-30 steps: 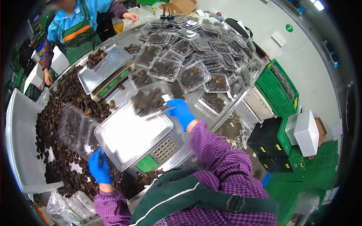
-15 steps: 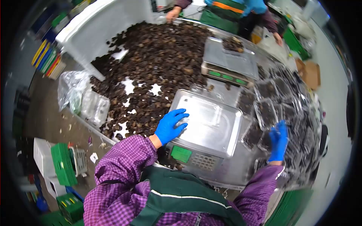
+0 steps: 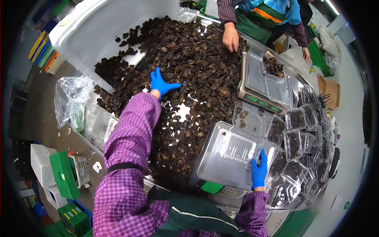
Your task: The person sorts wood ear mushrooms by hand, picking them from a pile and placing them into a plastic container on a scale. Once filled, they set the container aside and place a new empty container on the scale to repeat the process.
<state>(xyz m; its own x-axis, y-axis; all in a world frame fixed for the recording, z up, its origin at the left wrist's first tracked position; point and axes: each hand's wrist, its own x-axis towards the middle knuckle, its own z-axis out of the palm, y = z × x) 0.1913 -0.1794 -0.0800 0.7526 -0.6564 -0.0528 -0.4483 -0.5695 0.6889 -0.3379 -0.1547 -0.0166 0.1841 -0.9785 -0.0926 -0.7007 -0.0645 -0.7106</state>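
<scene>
My left hand [image 3: 164, 83], in a blue glove, reaches over a wide heap of dark brown pieces that look like wood ear mushrooms [image 3: 197, 67]. Its fingers and thumb are spread, and it touches or hovers just above the heap. My right hand [image 3: 259, 170], also blue-gloved, is at the right edge of the scale's metal pan [image 3: 209, 168]. Thumb and forefinger stand apart there, beside the corner of a clear plastic tray [image 3: 239, 147] lying on the pan. Whether the fingertips touch the tray is hard to tell. A small dark piece lies on the pan.
Many filled clear packs [image 3: 294, 146] are piled at the right. A second scale [image 3: 262, 85] carries a tray of mushrooms, near a co-worker's bare hand [image 3: 230, 37] at the heap. A large white tub [image 3: 118, 31] lies tipped at the far left, with a plastic bag [image 3: 73, 98] below.
My left hand has moved from the scale pan forward onto the heap, its fingers spreading. My right hand has come from the packs to the pan's edge. The co-worker's hand has moved over the heap.
</scene>
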